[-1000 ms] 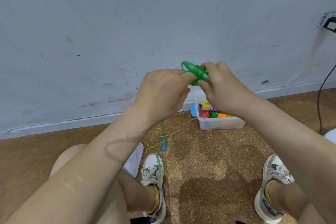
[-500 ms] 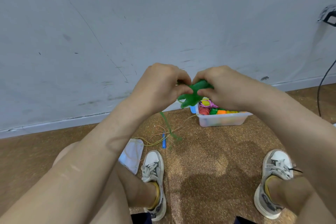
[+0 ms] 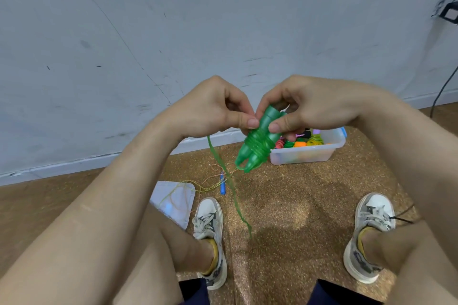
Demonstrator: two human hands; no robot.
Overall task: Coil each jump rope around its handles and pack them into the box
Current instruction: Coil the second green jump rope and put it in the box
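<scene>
I see the right hand [image 3: 319, 109] pinching the green handles [image 3: 257, 141], held together in the air in front of the box [image 3: 307, 153]. The left hand [image 3: 210, 111] pinches the rope [image 3: 230, 188] beside them. The print on the shoe [image 3: 215, 272] is too blurred to read.

Green jump rope [image 3: 257, 141]: two translucent green handles were paired side by side, tips slanting downward, cord wound several turns round their middle, a loose tail [image 3: 230, 188] hanging toward the floor. Clear plastic box [image 3: 307, 153]: it stood on the floor by the wall, holding coiled ropes [image 3: 300, 142] of several colours. Blue-handled rope [image 3: 223, 187]: it lay uncoiled and tangled on the floor.
</scene>
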